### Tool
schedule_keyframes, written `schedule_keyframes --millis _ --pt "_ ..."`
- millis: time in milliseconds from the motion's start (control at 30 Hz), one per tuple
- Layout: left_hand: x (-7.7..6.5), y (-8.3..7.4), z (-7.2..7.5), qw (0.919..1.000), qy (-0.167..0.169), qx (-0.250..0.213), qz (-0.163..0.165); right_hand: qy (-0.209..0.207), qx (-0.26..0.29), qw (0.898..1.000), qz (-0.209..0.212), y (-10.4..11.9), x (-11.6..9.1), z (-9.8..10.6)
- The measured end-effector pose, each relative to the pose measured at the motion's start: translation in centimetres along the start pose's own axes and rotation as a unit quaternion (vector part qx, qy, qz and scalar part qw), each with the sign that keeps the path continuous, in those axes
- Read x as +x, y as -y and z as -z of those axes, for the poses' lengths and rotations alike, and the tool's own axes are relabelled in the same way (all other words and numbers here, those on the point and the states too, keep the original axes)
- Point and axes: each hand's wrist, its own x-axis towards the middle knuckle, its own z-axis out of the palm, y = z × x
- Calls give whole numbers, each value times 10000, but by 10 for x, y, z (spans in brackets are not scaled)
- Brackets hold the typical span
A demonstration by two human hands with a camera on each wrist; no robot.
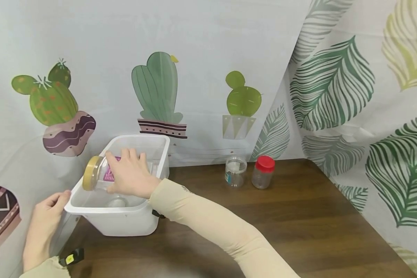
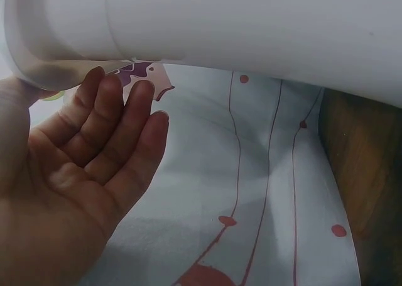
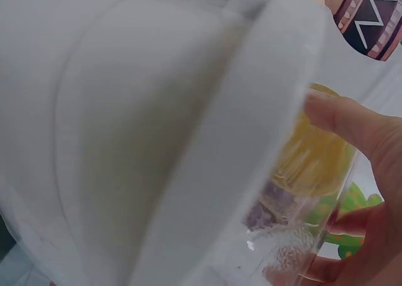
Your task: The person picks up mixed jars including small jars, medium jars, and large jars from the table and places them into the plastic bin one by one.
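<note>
The jar (image 1: 101, 177) is at the mouth of the tub (image 1: 107, 211), near the left long side of the rim, and it lies sideways, with its yellow lid (image 1: 90, 174) pointing to the left. The jar is clear and carries a purple label (image 1: 109, 173), which is partly covered by the fingers. The right hand (image 1: 132, 175) is grasping this jar; in the right wrist view the thumb is near the lid and other fingers are on the other side of the clear body. Whether the jar touches the rim, I cannot tell. The left hand (image 1: 46, 216) grips the near left corner of the tub, with the thumb at the rim and the fingers bent below it, as the left wrist view shows. Inside the tub, below the jar, there is a round clear thing (image 1: 117, 202), too little visible to be named. The tub is white and stands on the brown table (image 1: 316, 216), at its left part, close to the wall cloth (image 1: 201, 69) with printed cacti. Well apart to the right, near the back edge of the table, a clear pot (image 1: 235, 175) stands upright, and just beside it stands a red-lidded pot (image 1: 262, 175), also upright. On the right side hangs a leaf-printed cloth (image 1: 333, 87). Both arms wear beige sleeves (image 1: 208, 220).
</note>
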Motion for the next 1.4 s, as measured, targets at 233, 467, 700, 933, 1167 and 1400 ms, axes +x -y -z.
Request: schedule_keyframes --millis 233,467,700,933,1167,1400 --pt "0 0 3 10000 34 -56 -41 153 61 9998 -70 4 1 -7" --pt "-1 2 4 9998 77 -177 -64 369 464 9981 -191 10 -2 -9" --pt "-2 3 2 9997 54 -226 -79 248 617 9978 -82 6 -10 -13" --pt "-1 2 0 9995 110 -272 -64 152 995 9949 -4 -12 -25 -8" --pt "1 1 -1 9997 141 -178 -134 -267 1827 9827 148 -41 -48 -6" --pt "1 2 0 9999 163 -19 23 -825 2383 9674 213 -68 -81 -13"
